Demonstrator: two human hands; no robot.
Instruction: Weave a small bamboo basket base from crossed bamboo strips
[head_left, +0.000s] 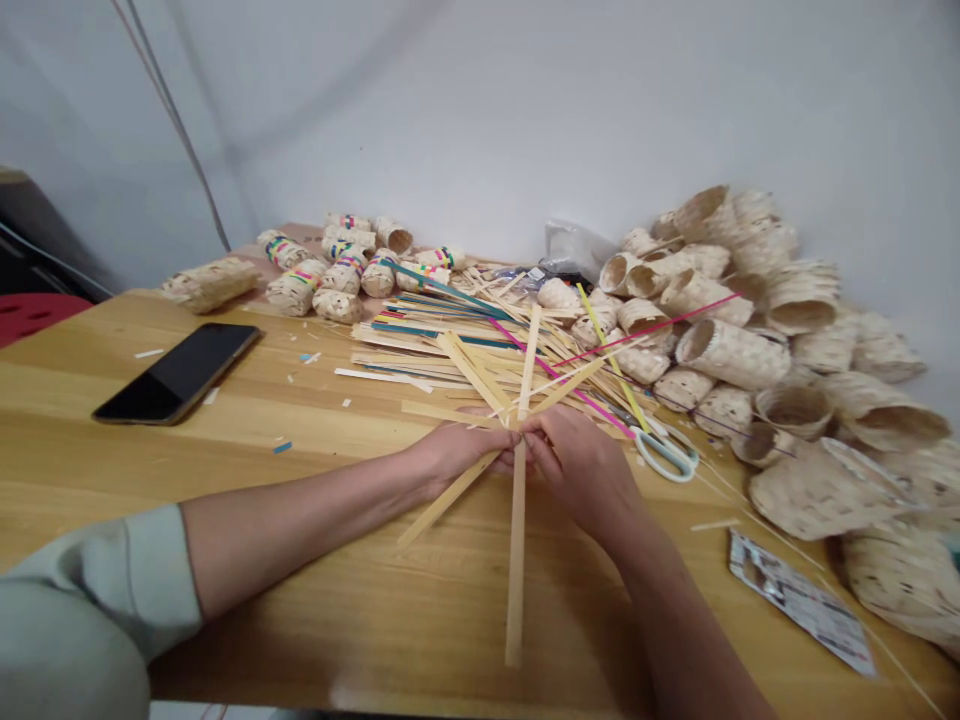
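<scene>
Several flat, pale bamboo strips (pixel 517 560) cross one another and fan out like a star in front of me. My left hand (pixel 457 455) is closed on the strips from the left, near the crossing point. From the right, my right hand (pixel 577 460) pinches the strips at the same crossing, its thumb and fingertips close to the left fingers. One long strip points down toward me, and others reach out to the left and away. The fingers partly cover the crossing, so how the strips interlace there cannot be made out.
Loose strips (pixel 420 345), some coloured, lie in a pile beyond my hands. Scissors (pixel 664 455) with white handles rest right of them. Woven tubes (pixel 731 350) are heaped at the right; colour-banded ones (pixel 345 270) stand back left. A phone (pixel 180 375) and a printed packet (pixel 799 600) lie on the wooden table (pixel 315 620).
</scene>
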